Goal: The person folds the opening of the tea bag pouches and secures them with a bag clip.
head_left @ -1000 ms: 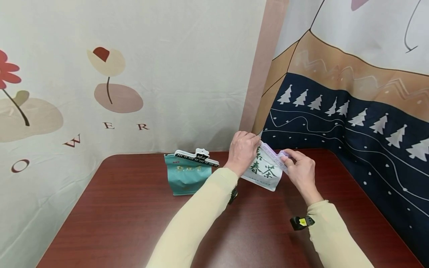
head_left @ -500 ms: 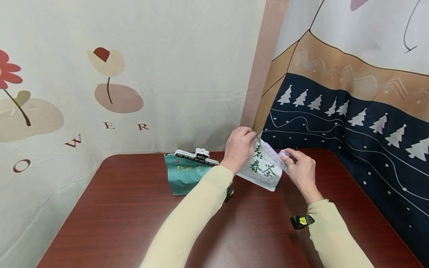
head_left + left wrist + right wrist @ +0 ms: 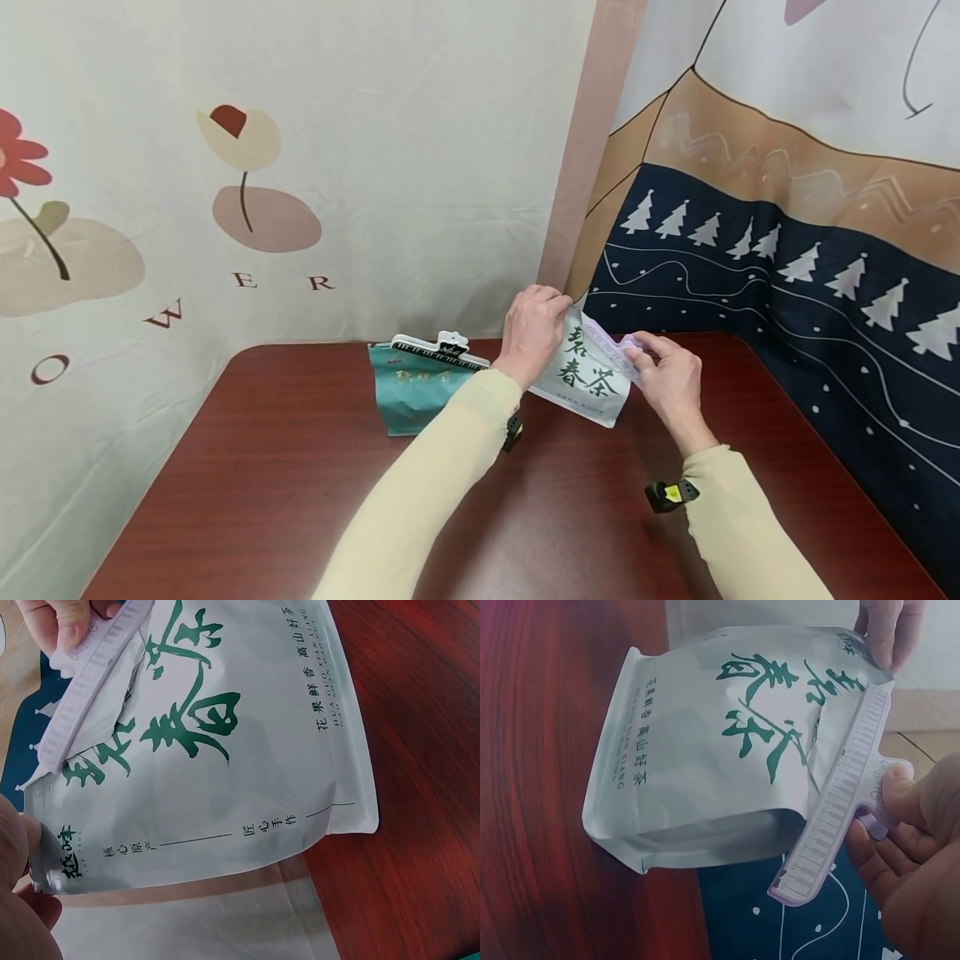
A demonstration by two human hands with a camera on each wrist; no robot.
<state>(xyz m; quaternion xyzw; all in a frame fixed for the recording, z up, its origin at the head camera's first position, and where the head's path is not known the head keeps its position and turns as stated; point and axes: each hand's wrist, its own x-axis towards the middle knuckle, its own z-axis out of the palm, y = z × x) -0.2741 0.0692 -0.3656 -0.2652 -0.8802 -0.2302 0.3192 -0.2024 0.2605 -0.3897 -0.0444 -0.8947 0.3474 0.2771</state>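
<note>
A pale silver-white tea bag [image 3: 581, 383] with green characters is held tilted over the back right of the table. My left hand [image 3: 531, 335] pinches its upper left corner, thumb and fingers on either side of the foil in the left wrist view. Along the folded top edge lies a long lilac sealing clip [image 3: 840, 799]. With thumb and fingers, my right hand [image 3: 671, 383] pinches the clip's handle. A folded flap [image 3: 109, 720] shows beside the clip bar in the left wrist view.
To the left stands a teal bag [image 3: 416, 396], with a black-and-white clip [image 3: 442, 350] across its top. Both sit on a dark red wooden table [image 3: 300, 500]. A printed curtain [image 3: 420, 167] hangs right behind the table's back edge.
My left hand has slid left along the bag's top to its corner, uncovering more of the bag's front. My right hand and the lilac clip have shifted very slightly left.
</note>
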